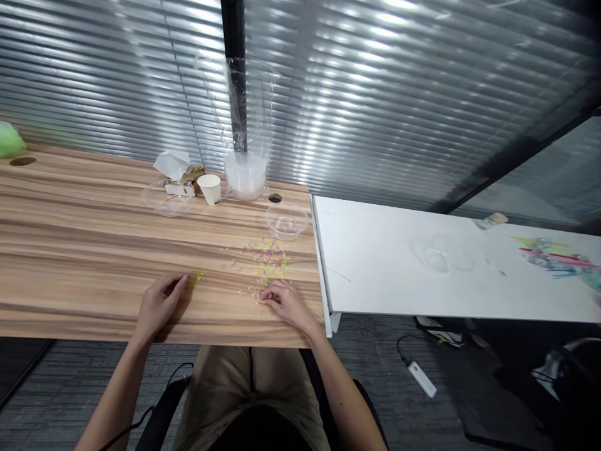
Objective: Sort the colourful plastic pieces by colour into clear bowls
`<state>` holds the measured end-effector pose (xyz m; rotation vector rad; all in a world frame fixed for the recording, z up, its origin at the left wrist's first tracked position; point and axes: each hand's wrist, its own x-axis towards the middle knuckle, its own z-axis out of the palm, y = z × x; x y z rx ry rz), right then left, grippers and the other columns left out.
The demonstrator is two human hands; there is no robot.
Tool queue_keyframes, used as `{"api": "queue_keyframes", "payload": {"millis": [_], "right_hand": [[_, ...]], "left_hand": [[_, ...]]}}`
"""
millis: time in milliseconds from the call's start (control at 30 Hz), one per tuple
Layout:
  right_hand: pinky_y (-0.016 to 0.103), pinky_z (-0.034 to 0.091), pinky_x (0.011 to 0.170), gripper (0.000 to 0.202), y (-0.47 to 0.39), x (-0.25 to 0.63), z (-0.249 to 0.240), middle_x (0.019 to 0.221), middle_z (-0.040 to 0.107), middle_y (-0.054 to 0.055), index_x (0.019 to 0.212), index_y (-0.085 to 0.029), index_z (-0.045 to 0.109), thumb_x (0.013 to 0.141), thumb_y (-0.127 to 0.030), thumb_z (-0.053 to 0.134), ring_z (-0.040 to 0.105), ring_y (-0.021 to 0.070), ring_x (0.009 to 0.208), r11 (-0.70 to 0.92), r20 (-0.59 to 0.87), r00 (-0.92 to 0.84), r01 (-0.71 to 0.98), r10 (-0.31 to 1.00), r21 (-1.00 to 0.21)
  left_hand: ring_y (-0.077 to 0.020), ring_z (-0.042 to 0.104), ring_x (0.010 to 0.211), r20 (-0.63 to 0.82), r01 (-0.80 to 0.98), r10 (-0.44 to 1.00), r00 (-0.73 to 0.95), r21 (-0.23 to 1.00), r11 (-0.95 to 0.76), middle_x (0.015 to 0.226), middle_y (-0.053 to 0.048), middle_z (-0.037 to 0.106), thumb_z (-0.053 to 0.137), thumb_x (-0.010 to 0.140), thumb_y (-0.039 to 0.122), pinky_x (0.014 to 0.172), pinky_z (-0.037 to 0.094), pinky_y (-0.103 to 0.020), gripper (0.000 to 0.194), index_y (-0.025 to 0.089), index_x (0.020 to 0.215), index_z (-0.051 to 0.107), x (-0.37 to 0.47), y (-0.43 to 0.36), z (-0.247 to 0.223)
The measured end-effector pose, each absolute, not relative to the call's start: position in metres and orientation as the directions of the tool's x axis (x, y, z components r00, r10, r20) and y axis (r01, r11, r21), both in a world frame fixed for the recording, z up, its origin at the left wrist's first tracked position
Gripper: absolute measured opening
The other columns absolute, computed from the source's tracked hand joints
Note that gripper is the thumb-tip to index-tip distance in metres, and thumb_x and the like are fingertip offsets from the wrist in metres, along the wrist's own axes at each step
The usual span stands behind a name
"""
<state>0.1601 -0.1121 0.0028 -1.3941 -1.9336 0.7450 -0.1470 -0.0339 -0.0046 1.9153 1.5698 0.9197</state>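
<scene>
Many tiny bits in pink, purple and yellow form a loose scatter (pixel 270 258) on the wood-grain table. At its near edge my right hand (pixel 286 304) rests with thumb and fingertips pinched together among the bits; whatever is between them is too small to make out. Further left, a small heap of yellow bits (pixel 196 279) lies apart from the scatter. My left hand (pixel 159 304) is beside this heap, its fingers curled and thumb closed toward them, tips at the heap's left side. Anything in that hand is hidden.
Behind the scatter is a clear plastic bowl (pixel 286 222). Further back stand bagged clear bowls (pixel 246 175), a paper cup (pixel 210 189), a tissue pack (pixel 181 185) and clear lids (pixel 166 200). A white table (pixel 375 263) adjoins on the right, holding colourful strips (pixel 556 255).
</scene>
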Motion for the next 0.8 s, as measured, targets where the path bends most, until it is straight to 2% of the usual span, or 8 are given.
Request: {"api": "queue_keyframes", "payload": {"millis": [400, 800], "right_hand": [[0.025, 0.037, 0.076, 0.006, -0.1133, 0.1612, 0.0001, 0.079, 0.060, 0.000, 0.080, -0.017, 0.066, 0.083, -0.012, 0.069, 0.053, 0.0147, 0.082, 0.261, 0.162, -0.217, 0.585, 0.963, -0.768], [0.024, 0.038, 0.073, 0.008, -0.1106, 0.1597, 0.0011, 0.079, 0.062, 0.001, 0.077, -0.017, 0.066, 0.083, -0.013, 0.068, 0.055, 0.0150, 0.079, 0.255, 0.162, -0.204, 0.603, 0.965, -0.756]], "left_hand": [[-0.0261, 0.063, 0.098, 0.077, 0.541, 0.996, 0.051, 0.836, -0.092, 0.099, -0.006, 0.070, 0.056, 0.078, 0.059, 0.091, 0.048, -0.038, 0.042, 0.022, 0.092, 0.068, -0.1483, -0.0338, -0.0021], [-0.0279, 0.064, 0.096, 0.086, 0.574, 0.996, 0.039, 0.813, -0.092, 0.098, -0.008, 0.071, 0.053, 0.077, 0.062, 0.086, 0.050, -0.037, 0.049, 0.018, 0.094, 0.069, -0.1470, -0.0297, -0.0016]]}}
